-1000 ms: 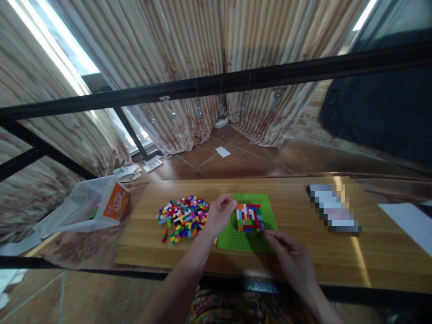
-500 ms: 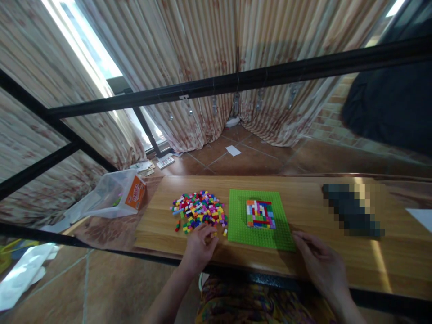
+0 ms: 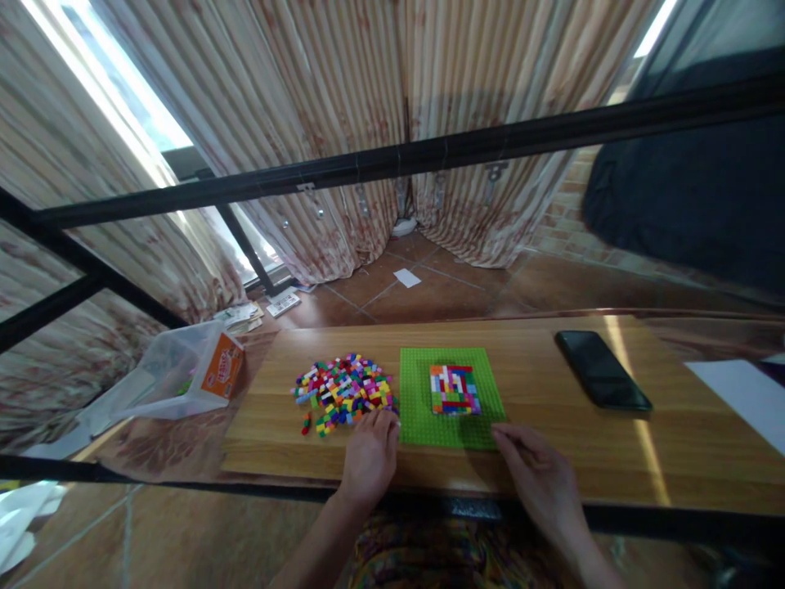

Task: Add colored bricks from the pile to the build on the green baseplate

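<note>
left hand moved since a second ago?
Yes: the left hand moved left, from above the green baseplate to the near side of the brick pile.

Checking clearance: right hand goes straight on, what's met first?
The right hand would likely meet the brick block on the green baseplate; whether fingertips touch its edge is unclear.

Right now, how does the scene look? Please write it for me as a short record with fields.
Surface: wooden tabletop
Left hand: at the near edge of the loose brick pile; whether it holds a brick is unclear
Right hand: by the near right corner of the green baseplate; contact unclear
On baseplate: multicolored brick build, roughly square
Right of baseplate: phone, screen dark
Left of tabletop: clear plastic bin with orange label
</note>
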A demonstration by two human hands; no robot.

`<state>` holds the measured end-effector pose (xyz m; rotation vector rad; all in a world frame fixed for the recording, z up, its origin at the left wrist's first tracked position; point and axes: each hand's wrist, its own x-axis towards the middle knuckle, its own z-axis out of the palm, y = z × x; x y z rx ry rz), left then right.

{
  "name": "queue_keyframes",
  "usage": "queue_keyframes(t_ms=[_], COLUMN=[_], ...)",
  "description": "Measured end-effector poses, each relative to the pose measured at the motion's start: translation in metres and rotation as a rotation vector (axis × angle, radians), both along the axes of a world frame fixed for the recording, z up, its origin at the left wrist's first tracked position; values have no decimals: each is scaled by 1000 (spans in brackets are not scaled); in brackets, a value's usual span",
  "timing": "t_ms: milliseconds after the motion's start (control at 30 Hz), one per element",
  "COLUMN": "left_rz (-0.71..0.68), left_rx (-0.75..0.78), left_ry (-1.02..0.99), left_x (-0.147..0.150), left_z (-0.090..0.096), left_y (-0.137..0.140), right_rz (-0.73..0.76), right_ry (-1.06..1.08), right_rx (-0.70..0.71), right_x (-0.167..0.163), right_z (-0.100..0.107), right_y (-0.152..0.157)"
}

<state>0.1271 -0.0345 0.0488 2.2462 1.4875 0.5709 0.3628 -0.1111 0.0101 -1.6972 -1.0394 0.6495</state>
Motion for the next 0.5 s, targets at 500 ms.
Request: queue_keyframes(t_ms=[500], left_rz=[-99], left_rx=[-415], left_ry=[-529], left_x=[26], left_z=[17], left_y=[-33], right_rz=[260], right_ry=[297], right_rx=[62], right_x=[-69], right_z=[29], right_y=[4])
